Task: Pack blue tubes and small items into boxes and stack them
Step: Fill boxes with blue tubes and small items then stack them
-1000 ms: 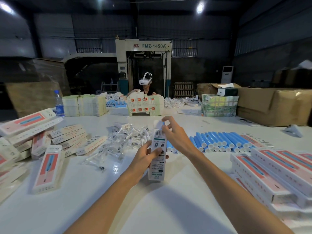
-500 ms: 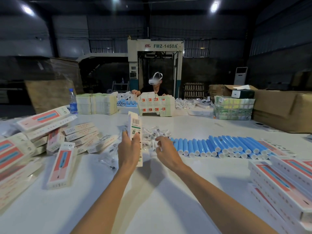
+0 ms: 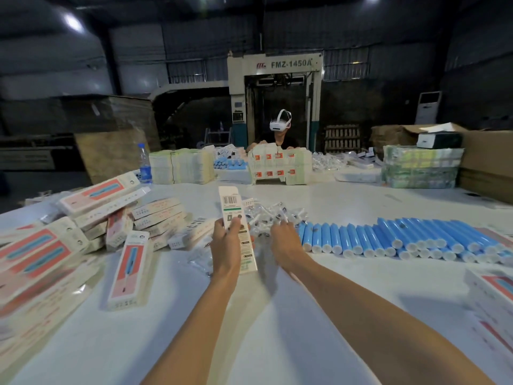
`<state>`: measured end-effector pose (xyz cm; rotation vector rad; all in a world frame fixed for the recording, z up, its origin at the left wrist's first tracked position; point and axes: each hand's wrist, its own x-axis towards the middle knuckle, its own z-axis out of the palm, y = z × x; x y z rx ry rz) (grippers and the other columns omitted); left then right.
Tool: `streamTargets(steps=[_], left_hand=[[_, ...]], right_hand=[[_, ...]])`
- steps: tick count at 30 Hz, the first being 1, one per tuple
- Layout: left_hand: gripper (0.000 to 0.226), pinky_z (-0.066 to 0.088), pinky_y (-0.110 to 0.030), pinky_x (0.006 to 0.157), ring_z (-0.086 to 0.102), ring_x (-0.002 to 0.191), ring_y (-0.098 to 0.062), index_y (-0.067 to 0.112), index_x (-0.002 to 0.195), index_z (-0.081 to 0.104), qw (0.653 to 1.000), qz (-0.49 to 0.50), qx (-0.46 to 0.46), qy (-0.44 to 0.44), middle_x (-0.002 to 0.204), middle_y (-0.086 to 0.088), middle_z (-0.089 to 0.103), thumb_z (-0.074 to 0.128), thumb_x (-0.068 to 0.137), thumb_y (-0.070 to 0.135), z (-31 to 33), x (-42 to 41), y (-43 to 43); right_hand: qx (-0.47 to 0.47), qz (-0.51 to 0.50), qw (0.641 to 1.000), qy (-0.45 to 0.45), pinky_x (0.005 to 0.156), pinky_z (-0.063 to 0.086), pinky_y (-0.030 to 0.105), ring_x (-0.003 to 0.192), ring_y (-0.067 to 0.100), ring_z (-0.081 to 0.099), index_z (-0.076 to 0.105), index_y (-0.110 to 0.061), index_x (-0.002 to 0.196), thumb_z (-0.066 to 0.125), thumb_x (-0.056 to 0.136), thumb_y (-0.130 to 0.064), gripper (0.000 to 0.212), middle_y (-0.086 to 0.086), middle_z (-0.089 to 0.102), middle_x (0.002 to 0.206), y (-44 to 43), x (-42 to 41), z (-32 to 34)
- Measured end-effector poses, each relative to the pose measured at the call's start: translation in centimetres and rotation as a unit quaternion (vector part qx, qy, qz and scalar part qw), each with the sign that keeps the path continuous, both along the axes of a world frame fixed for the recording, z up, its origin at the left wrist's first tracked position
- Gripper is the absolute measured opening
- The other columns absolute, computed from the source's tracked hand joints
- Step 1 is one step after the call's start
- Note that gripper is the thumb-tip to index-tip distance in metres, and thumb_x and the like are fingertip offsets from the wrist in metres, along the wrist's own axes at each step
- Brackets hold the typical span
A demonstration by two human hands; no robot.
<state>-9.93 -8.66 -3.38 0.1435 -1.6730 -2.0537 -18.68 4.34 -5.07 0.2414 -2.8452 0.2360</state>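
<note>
My left hand (image 3: pixel 225 245) grips a long white box (image 3: pixel 231 207) upright over the table, barcode side toward me, top flap raised. My right hand (image 3: pixel 286 241) reaches into the heap of small clear-bagged items (image 3: pixel 273 215) just right of the box; its fingertips are among the bags and I cannot see whether they pinch one. Blue tubes with white caps (image 3: pixel 388 237) lie side by side in a row right of that hand.
Packed pink-and-white boxes (image 3: pixel 83 218) are heaped at the left, one lying apart (image 3: pixel 129 270). More packed boxes (image 3: pixel 491 295) sit at the right edge. Across the white table (image 3: pixel 277 343) a person with a headset (image 3: pixel 280 126) works behind box stacks. A water bottle (image 3: pixel 144 165) stands far left.
My right hand left the box top and dropped to the bagged items. My left hand carried the box leftward and kept it upright. My view swung to the left.
</note>
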Motion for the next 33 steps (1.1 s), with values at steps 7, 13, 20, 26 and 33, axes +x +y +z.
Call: streamTargets(steps=[7, 13, 20, 26, 33], left_hand=[[0.026, 0.06, -0.036, 0.064, 0.075, 0.07, -0.024, 0.016, 0.133, 0.061, 0.996, -0.081, 0.026, 0.029, 0.101, -0.012, 0.08, 0.057, 0.109, 0.025, 0.3, 0.8, 1.2], [0.024, 0.064, -0.032, 0.065, 0.075, 0.073, -0.025, 0.013, 0.128, 0.063, 0.986, -0.151, 0.052, 0.04, 0.103, -0.018, 0.08, 0.051, 0.107, 0.018, 1.2, 2.1, 2.3], [0.024, 0.062, -0.029, 0.068, 0.079, 0.094, -0.02, 0.021, 0.128, 0.066, 0.958, -0.283, 0.046, -0.022, 0.115, -0.011, 0.08, 0.063, 0.104, 0.019, 0.2, 3.8, 6.1], [0.04, 0.062, -0.032, 0.081, 0.077, 0.106, -0.022, 0.021, 0.131, 0.063, 0.938, -0.338, -0.08, -0.002, 0.116, -0.003, 0.08, 0.08, 0.095, 0.028, -1.0, 5.1, 8.4], [0.055, 0.062, -0.031, 0.082, 0.077, 0.11, -0.026, 0.019, 0.134, 0.059, 0.924, -0.37, -0.094, 0.008, 0.119, -0.007, 0.08, 0.084, 0.088, 0.037, -0.7, 5.8, 8.6]], right_hand=[[-0.114, -0.006, 0.993, -0.029, 0.085, 0.051, 0.036, 0.114, 0.033, 0.065, 0.058, -0.008, 0.105, 0.065, 0.092, 0.005, 0.021, 0.014, 0.067, 0.119, 0.1, 1.9, 1.6], [-0.386, -0.021, 0.922, -0.024, 0.057, 0.037, 0.03, 0.064, 0.019, 0.05, 0.053, -0.012, 0.072, 0.061, 0.097, -0.015, 0.027, 0.004, 0.052, 0.069, 3.3, 4.0, 4.7], [-0.563, 0.033, 0.826, -0.009, 0.072, 0.048, 0.024, 0.087, 0.016, 0.061, 0.07, -0.013, 0.103, 0.048, 0.104, -0.011, 0.022, 0.002, 0.066, 0.095, 10.6, 10.9, 6.1], [-0.639, 0.022, 0.764, 0.082, 0.08, 0.053, 0.027, 0.105, 0.023, 0.067, 0.066, -0.006, 0.105, 0.05, 0.104, -0.009, 0.016, 0.003, 0.068, 0.111, 14.7, 13.7, 6.3], [-0.633, 0.121, 0.751, 0.146, 0.09, 0.056, 0.033, 0.094, 0.021, 0.077, 0.039, -0.034, 0.145, 0.065, 0.101, -0.022, 0.053, 0.004, 0.075, 0.101, 15.2, 14.9, 7.4]])
